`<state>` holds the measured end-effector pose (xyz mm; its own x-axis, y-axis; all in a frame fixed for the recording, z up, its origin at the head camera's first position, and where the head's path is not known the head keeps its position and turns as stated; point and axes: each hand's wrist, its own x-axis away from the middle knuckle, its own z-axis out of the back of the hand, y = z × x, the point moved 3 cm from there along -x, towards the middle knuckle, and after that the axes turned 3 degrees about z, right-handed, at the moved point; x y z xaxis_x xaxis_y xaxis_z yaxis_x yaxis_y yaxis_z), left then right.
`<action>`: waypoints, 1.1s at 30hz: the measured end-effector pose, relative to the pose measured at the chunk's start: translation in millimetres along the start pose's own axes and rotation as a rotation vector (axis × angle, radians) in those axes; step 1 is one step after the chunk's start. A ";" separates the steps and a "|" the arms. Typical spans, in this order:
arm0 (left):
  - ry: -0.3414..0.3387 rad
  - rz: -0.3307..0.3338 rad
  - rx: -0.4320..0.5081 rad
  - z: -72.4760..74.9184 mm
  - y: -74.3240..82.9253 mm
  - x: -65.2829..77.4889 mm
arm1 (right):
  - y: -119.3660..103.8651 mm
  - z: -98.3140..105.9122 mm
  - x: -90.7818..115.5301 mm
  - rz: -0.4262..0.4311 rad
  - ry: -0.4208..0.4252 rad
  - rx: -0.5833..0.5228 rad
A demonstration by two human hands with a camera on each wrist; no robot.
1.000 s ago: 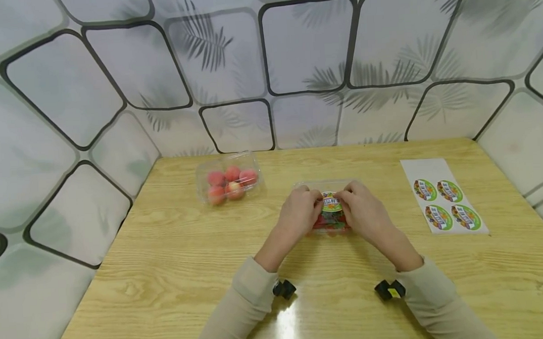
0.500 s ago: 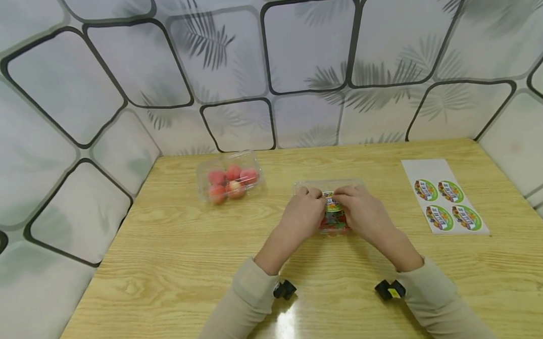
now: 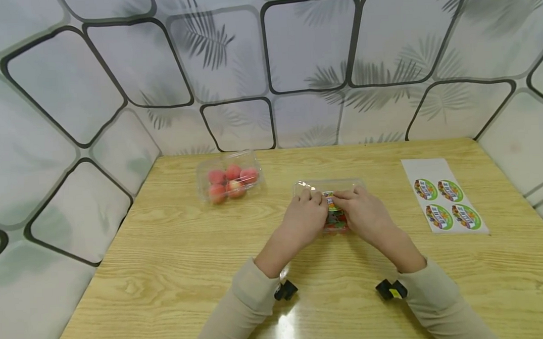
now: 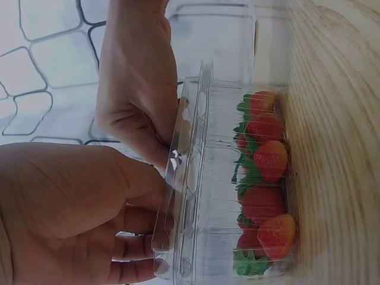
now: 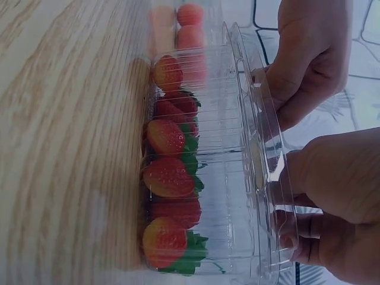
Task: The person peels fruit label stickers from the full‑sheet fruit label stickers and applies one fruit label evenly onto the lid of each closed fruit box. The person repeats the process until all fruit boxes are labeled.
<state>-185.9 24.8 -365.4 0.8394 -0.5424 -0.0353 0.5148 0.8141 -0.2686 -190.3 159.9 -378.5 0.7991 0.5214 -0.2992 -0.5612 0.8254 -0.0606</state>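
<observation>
A clear plastic clamshell box [image 3: 331, 185] stands on the table before me, its lid down. Strawberries [image 4: 271, 161] with green leaves lie along its bottom. On top of the lid is a round, colourful sticker [image 3: 330, 202], partly covered by fingers. My left hand [image 3: 304, 216] rests on the lid at the sticker's left side, fingertips touching the plastic. From the other side, my right hand [image 3: 366, 212] presses the sticker's right part with its fingertips. Both wrist views show the fingers lying against the lid from above, with the strawberries under it.
Another clear box [image 3: 203, 171] with several peach-like fruits [image 3: 235, 188] stands at the back left. A white sheet [image 3: 423, 167] bearing several round stickers [image 3: 466, 217] lies at the right. Patterned fabric [image 3: 312, 51] rises behind the wooden table [image 3: 167, 275].
My left fingers have spread over the lid and shifted slightly right, covering more of the sticker. The right fingers have flattened onto it. The box has stayed in place.
</observation>
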 end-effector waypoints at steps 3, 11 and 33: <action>-0.004 0.006 0.024 -0.3 -1.5 -0.1 | -1.2 1.6 -0.1 0.000 0.001 -0.010; -0.040 0.035 0.129 1.7 -11.6 -1.3 | 1.8 -0.4 2.0 -0.039 0.010 -0.065; -0.025 0.061 0.287 5.4 -25.4 -1.2 | 0.6 -6.3 4.5 -0.040 0.213 -0.072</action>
<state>-199.1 5.9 -353.3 0.8723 -0.4886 -0.0188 0.4889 0.8722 0.0163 -188.4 161.4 -385.9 0.7616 0.4247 -0.4895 -0.5503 0.8227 -0.1423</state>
